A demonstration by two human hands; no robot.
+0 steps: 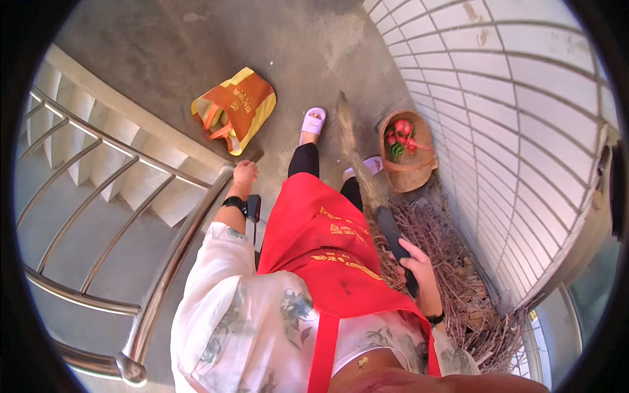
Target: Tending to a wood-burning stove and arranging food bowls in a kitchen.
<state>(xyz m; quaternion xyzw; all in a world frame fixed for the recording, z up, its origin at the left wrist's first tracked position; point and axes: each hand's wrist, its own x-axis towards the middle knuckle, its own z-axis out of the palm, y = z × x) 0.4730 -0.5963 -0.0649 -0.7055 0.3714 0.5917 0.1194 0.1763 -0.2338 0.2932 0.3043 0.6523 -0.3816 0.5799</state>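
Observation:
My right hand (416,265) grips the black handle (393,233) of a broom-like tool. Its long, tan, fibrous head (355,152) tapers to a dark tip above the floor, passing in front of one foot. My left hand (245,174) is curled beside the top of the metal stair railing (184,240). A small dark flat piece (257,156) shows just past its fingers; whether the hand holds it, I cannot tell. A red apron (319,231) with yellow writing covers my front. Lilac slippers (314,120) are on my feet.
An orange and yellow shopping bag (245,105) lies on the concrete floor (300,44). By the white tiled wall (471,98), a woven basket (410,179) holds red round things with green leaves. Dry twigs (442,240) are heaped along the wall. Stairs (120,135) run beyond the railing.

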